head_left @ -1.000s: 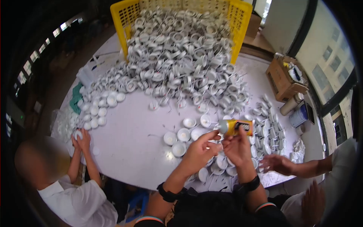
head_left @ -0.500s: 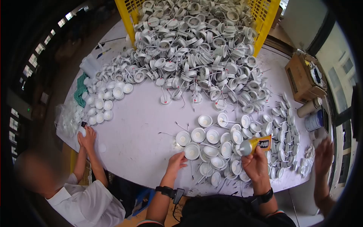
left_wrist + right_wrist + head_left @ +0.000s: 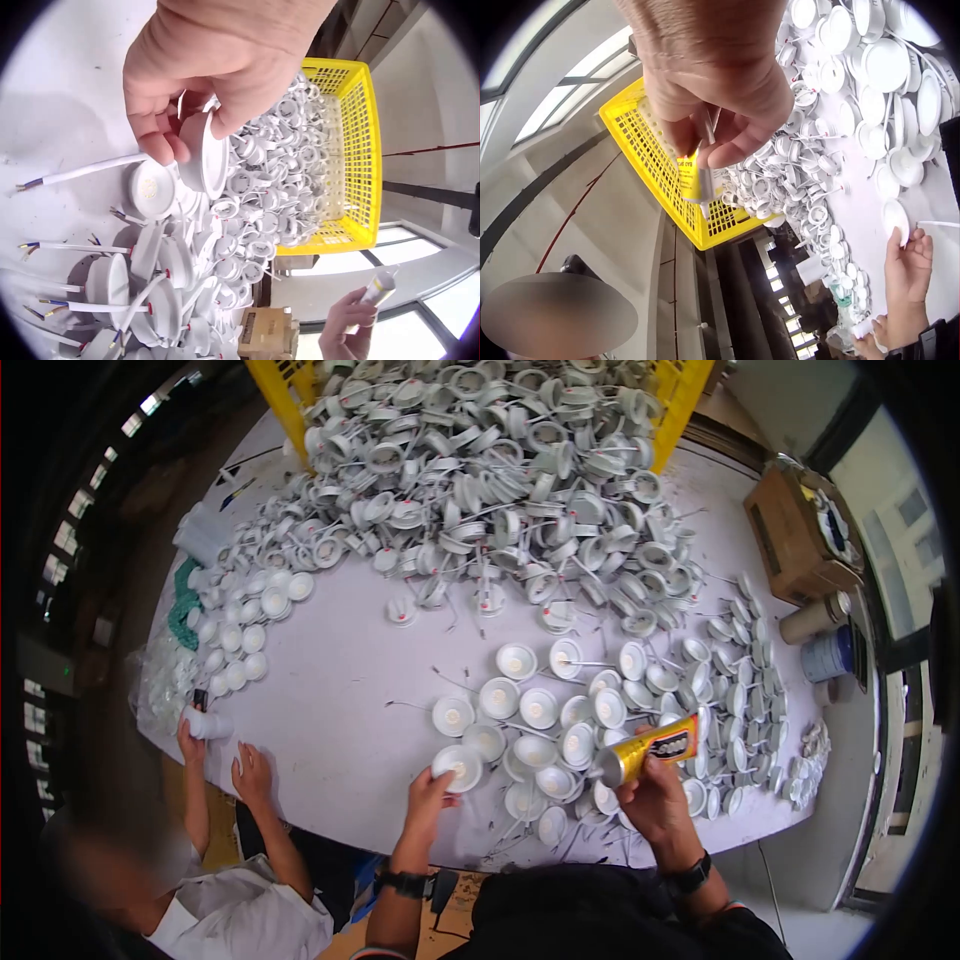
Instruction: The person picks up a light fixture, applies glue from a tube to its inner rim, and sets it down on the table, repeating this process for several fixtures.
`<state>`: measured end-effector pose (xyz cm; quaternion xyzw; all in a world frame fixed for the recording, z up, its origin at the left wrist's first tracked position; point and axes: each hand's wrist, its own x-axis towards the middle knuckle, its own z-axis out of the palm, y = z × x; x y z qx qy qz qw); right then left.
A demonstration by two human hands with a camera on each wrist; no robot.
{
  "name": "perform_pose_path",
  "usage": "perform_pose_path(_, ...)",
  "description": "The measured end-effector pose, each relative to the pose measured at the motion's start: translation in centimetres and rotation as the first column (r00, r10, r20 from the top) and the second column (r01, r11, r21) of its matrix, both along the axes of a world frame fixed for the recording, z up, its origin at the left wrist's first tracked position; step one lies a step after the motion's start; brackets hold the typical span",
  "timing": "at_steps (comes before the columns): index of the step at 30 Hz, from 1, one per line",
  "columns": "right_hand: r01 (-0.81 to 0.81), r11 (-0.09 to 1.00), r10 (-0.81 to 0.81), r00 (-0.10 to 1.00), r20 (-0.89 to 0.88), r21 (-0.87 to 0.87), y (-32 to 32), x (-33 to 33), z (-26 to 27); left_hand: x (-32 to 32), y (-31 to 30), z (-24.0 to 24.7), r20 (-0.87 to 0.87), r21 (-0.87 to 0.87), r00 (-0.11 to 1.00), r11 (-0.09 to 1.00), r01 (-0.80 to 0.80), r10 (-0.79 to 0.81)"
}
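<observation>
My left hand (image 3: 427,806) pinches the rim of a round white lamp cup (image 3: 457,769) at the near edge of a group of similar cups. In the left wrist view the fingers of that hand (image 3: 217,67) grip the cup (image 3: 206,154), tilted on its side, with a wired cup (image 3: 150,187) just beyond. My right hand (image 3: 655,800) holds a yellow glue tube (image 3: 650,750) above the cups, its nozzle end pointing left. The right wrist view shows the right hand (image 3: 712,90) curled round the tube (image 3: 695,180).
A yellow crate (image 3: 683,410) spills a big heap of lamp housings (image 3: 480,480) at the back. Rows of cups (image 3: 740,710) stand to the right, near a cardboard box (image 3: 795,535) and cans (image 3: 827,653). At the left, another person's hand (image 3: 252,775) is over the table (image 3: 340,690).
The left hand, first near the right hand, moved left and down, and now lifts a cup. The tube moved down with the right hand. The hand at far right left the view.
</observation>
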<state>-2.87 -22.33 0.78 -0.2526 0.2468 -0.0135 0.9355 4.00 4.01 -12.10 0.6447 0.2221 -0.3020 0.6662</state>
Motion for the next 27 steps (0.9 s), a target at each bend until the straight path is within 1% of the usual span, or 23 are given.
perform_pose_path(1, -0.006, 0.999, 0.006, 1.000, 0.017, 0.039, 0.1, -0.1, 0.1, -0.2, -0.2, 1.5, 0.002, -0.009, 1.000, 1.000, 0.013, -0.013)
perform_pose_path(3, -0.030, 0.992, 0.025, 0.999, 0.041, 0.125, 0.6, -0.3, 0.0, -0.6, -0.4, 5.0, 0.058, -0.059, 0.995, 0.995, -0.080, 0.083)
perform_pose_path(4, -0.031, 0.992, 0.025, 0.999, 0.048, 0.121, 0.8, -0.4, 0.2, -0.7, -0.6, 6.2, 0.065, -0.063, 0.994, 0.995, -0.079, 0.083)
perform_pose_path(6, -0.051, 0.991, 0.038, 0.994, 0.101, 0.126, 1.5, -0.6, 0.5, -1.0, -0.9, 8.6, 0.204, -0.053, 0.959, 0.976, 0.212, -0.198)
perform_pose_path(7, -0.050, 0.993, 0.036, 0.991, 0.132, 0.106, 1.9, -0.7, 0.9, -1.2, -1.4, 10.0, 0.208, -0.050, 0.959, 0.977, 0.208, -0.194)
perform_pose_path(8, -0.056, 0.993, 0.040, 0.990, 0.137, 0.108, 2.3, -0.8, 1.2, -1.4, -2.1, 11.5, 0.191, -0.134, 0.937, 0.938, 0.320, -0.293)
perform_pose_path(9, -0.025, 0.999, 0.017, 0.983, 0.184, 0.042, 2.7, -0.9, 1.6, -1.6, -3.0, 12.8, 0.183, -0.216, 0.902, 0.879, 0.424, -0.391)
perform_pose_path(10, 0.011, 1.000, -0.006, 0.973, 0.232, -0.021, 3.0, -1.0, 1.9, -1.7, -4.0, 14.1, 0.186, -0.212, 0.902, 0.881, 0.424, -0.389)
perform_pose_path(11, 0.043, 0.997, -0.023, 0.955, 0.295, -0.061, 3.1, -1.1, 1.8, -1.7, -5.1, 15.3, 0.214, -0.199, 0.840, 0.820, 0.537, -0.499)
perform_pose_path(12, 0.046, 0.997, -0.027, 0.953, 0.301, -0.055, 3.4, -1.3, 2.1, -2.1, -6.1, 16.0, 0.239, -0.182, 0.763, 0.744, 0.643, -0.601)
perform_pose_path(13, 0.135, 0.973, -0.055, 0.924, 0.379, -0.189, 3.6, -1.5, 2.6, -2.6, -6.9, 15.8, 0.288, -0.150, 0.725, 0.718, 0.680, -0.626)
perform_pose_path(14, 0.235, 0.920, -0.069, 0.885, 0.460, -0.314, 3.6, -1.8, 2.9, -3.1, -7.7, 16.0, 0.296, -0.146, 0.718, 0.714, 0.685, -0.629)
perform_pose_path(16, 0.273, 0.881, -0.035, 0.852, 0.522, -0.386, 3.4, -2.7, 3.0, -4.0, -9.2, 16.5, 0.445, 0.011, 0.595, 0.669, 0.743, -0.669)
perform_pose_path(17, 0.314, 0.842, -0.050, 0.856, 0.515, -0.439, 3.2, -3.1, 2.9, -4.6, -9.7, 16.4, 0.484, -0.018, 0.613, 0.693, 0.720, -0.625)
perform_pose_path(18, 0.352, 0.798, -0.066, 0.858, 0.509, -0.489, 3.0, -3.4, 3.0, -5.2, -10.0, 16.6, 0.491, -0.014, 0.606, 0.689, 0.724, -0.626)
perform_pose_path(19, 0.359, 0.795, -0.067, 0.853, 0.518, -0.489, 2.8, -3.6, 3.4, -5.9, -10.3, 17.0, 0.418, -0.085, 0.716, 0.760, 0.644, -0.559)
perform_pose_path(20, 0.410, 0.770, -0.090, 0.828, 0.554, -0.489, 2.7, -3.7, 4.2, -6.4, -10.6, 17.4, 0.336, -0.147, 0.810, 0.823, 0.549, -0.481)
perform_pose_path(21, 0.460, 0.744, -0.111, 0.800, 0.589, -0.485, 2.5, -3.8, 4.7, -6.9, -10.8, 17.5, 0.348, -0.145, 0.805, 0.821, 0.552, -0.480)
perform_pose_path(22, 0.467, 0.741, -0.111, 0.794, 0.597, -0.483, 2.2, -3.8, 4.8, -7.5, -11.0, 17.6, 0.288, -0.333, 0.898, 0.845, 0.419, -0.332)
perform_pose_path(23, 0.495, 0.746, -0.150, 0.776, 0.613, -0.445, 1.9, -3.8, 4.8, -7.9, -11.1, 17.7, 0.194, -0.500, 0.963, 0.825, 0.262, -0.188)
perform_pose_path(24, 0.522, 0.750, -0.188, 0.757, 0.626, -0.405, 1.7, -3.8, 4.9, -8.4, -11.3, 18.0, 0.202, -0.498, 0.961, 0.825, 0.268, -0.190)
perform_pose_path(26, 0.542, 0.739, -0.218, 0.754, 0.619, -0.399, 1.2, -3.9, 5.2, -9.2, -12.0, 18.5, 0.242, -0.563, 0.967, 0.802, 0.202, -0.073)
perform_pose_path(27, 0.557, 0.748, -0.266, 0.749, 0.607, -0.360, 0.9, -3.9, 5.2, -9.7, -12.3, 18.8, 0.254, -0.559, 0.964, 0.802, 0.210, -0.075)
